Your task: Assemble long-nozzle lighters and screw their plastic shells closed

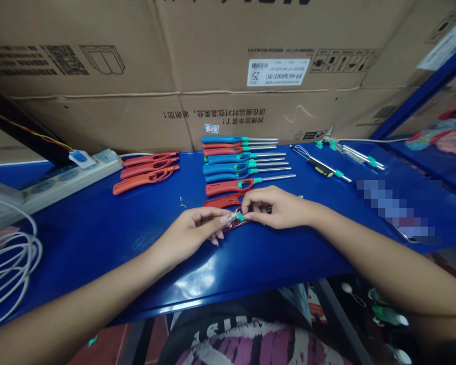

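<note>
My left hand (201, 225) is closed in a pinch on a small clear plastic part (231, 219), possibly a lighter's fuel tank. My right hand (275, 208) has its thumb and fingers closed at a small green part (239, 217), which touches the clear one. A red lighter shell half (218, 201) lies just behind the fingertips, and more red casing shows beneath them. Something dark is partly hidden under my right palm. Behind my hands, long-nosed lighters in blue (222, 170) and red (222, 188) lie in a row, metal tubes pointing right.
Red lighter casings (147, 177) lie at left, near a power strip (75, 177) and coiled white cable (10, 263). Tiny metal bits (182, 203) rest on the blue table (136, 263). A black-yellow cutter (319, 167) and metal tubes (359, 154) lie right. Cardboard (129, 116) stands behind.
</note>
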A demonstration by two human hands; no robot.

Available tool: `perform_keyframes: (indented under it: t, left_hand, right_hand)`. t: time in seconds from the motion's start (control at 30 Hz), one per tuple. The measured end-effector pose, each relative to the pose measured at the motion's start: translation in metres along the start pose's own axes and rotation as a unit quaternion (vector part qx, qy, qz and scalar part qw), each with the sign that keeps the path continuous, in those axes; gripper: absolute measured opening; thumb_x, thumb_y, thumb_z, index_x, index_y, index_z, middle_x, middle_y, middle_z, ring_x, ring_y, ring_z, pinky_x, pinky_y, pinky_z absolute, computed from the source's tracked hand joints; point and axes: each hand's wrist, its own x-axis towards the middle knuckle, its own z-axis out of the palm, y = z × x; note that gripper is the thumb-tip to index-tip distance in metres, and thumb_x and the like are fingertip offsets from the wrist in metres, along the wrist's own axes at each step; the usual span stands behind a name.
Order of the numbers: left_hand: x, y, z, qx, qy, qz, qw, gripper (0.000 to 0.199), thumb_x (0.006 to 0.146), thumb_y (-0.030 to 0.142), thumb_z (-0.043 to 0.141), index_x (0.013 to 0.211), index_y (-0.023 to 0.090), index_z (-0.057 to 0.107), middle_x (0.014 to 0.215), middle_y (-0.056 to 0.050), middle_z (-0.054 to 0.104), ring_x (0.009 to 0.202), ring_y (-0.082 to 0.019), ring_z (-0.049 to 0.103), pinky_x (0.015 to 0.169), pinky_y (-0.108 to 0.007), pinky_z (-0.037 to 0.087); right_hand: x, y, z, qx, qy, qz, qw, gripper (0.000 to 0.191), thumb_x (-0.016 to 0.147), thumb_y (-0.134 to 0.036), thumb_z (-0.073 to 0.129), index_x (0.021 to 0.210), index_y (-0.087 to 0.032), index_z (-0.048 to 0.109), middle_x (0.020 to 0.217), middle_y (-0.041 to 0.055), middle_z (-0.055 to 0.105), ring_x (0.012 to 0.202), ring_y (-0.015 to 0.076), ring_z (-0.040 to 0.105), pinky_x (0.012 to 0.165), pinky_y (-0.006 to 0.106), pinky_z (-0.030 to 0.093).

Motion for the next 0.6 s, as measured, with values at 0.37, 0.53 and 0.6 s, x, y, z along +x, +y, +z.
perform_keyframes:
  t: [0.37, 0.53, 0.6]
  left_hand:
    - [0.0, 0.002, 0.001, -0.006, -0.001, -0.001, 1.0, 0.031, 0.088, 0.031, 0.069, 0.112, 0.013, 0.075, 0.071, 0.0, 0.068, 0.06, -0.01, 0.059, 0.058, -0.021, 0.048]
    - [-0.001, 0.001, 0.0, -0.003, -0.002, -0.006, 1.0, 0.031, 0.088, 0.033, 0.069, 0.112, 0.013, 0.075, 0.07, 0.0, 0.067, 0.06, -0.01, 0.058, 0.058, -0.021, 0.047]
    - [-0.001, 0.002, 0.001, -0.001, -0.003, -0.004, 1.0, 0.031, 0.087, 0.033, 0.07, 0.11, 0.013, 0.075, 0.071, 0.0, 0.067, 0.06, -0.01, 0.058, 0.058, -0.021, 0.047]
  right_hand:
    - [0.005, 0.011, 0.003, 0.106, 0.016, 0.023, 0.994, 0.017, 0.092, -0.029, 0.066, 0.093, -0.012, 0.071, 0.083, 0.0024, 0.067, 0.065, 0.0084, 0.054, 0.057, 0.021, 0.041]
    - [0.006, 0.014, 0.004, 0.127, 0.018, 0.029, 0.991, 0.021, 0.092, -0.03, 0.067, 0.094, -0.011, 0.073, 0.081, 0.0028, 0.067, 0.062, 0.0076, 0.051, 0.055, 0.021, 0.038]
    - [0.006, 0.014, 0.003, 0.122, 0.016, 0.019, 0.992, 0.02, 0.092, -0.029, 0.066, 0.094, -0.011, 0.074, 0.082, 0.0028, 0.068, 0.061, 0.0071, 0.05, 0.055, 0.021, 0.038]
